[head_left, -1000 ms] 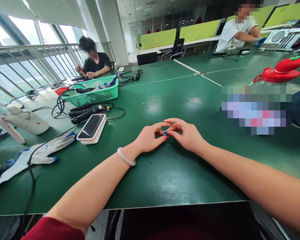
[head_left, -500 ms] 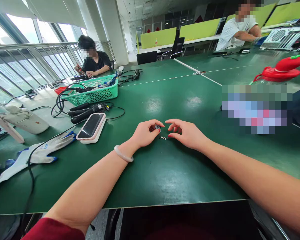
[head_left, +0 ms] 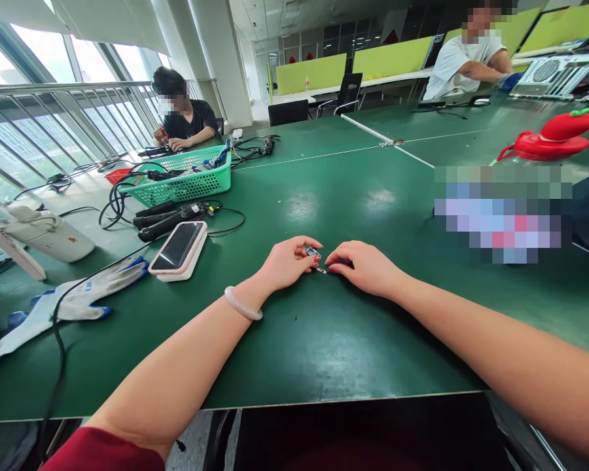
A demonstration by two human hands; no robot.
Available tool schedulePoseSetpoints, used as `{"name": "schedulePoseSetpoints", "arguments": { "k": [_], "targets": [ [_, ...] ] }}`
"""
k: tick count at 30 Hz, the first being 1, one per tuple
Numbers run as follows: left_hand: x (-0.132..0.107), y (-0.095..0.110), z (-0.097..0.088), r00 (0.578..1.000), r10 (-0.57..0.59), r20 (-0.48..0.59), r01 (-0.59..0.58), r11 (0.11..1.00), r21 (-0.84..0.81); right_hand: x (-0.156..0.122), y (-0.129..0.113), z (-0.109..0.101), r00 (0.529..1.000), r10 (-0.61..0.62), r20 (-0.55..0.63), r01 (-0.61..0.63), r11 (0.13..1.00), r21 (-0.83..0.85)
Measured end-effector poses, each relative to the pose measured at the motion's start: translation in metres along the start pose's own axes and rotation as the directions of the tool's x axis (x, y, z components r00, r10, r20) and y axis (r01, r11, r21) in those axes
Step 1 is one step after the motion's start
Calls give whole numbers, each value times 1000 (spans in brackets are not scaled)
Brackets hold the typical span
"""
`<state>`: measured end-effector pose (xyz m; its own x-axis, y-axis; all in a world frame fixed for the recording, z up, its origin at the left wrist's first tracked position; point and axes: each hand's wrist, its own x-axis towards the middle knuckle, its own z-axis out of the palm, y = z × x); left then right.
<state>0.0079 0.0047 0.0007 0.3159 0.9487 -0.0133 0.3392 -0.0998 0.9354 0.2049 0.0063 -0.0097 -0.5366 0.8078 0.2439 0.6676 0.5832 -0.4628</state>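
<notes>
Where the left hand (head_left: pixel 285 263) was: thumb and finger pinched a small metallic part (head_left: pixel 313 252) above the green table (head_left: pixel 353 347); with so little to grip, a shift of the fingers could have let it slip.
Small strip (head_left: pixel 321 270): it lay just below the left fingertips; a nudge from either side could have sent it sliding across the smooth top.
Right hand (head_left: pixel 366 267): fingers curled, thumb and forefinger tips near the strip's end; I could not tell whether they touched it, and an off-centre grab might have flicked it away.
</notes>
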Motion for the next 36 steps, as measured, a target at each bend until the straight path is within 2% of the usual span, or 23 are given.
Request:
{"name": "schedulePoseSetpoints", "arguments": {
  "k": [4,8,12,19,31,36],
  "targets": [
    [1,1,-1,1000,19,-18,-19,1000,-5,-1,-2,1,1000,-25,17,26,999,-35],
    [0,-1,-6,993,110,-48,-100,977,188,-1,-5,1,1000,-7,28,9,998,-63],
    [-3,1,-5,990,134,-42,-116,949,293,-2,-11,-3,999,10,-47,-11,1000,-13],
    [-7,7,1,985,172,10,-167,940,299,-6,-22,-6,980,29,-198,-10,995,99],
    [-9,9,2,979,199,52,-205,936,288,-7,-23,-2,966,-99,-240,116,991,59],
    [-8,9,-1,978,207,32,-206,917,343,-8,-20,-4,955,-78,-286,103,992,74]
  ]
}}
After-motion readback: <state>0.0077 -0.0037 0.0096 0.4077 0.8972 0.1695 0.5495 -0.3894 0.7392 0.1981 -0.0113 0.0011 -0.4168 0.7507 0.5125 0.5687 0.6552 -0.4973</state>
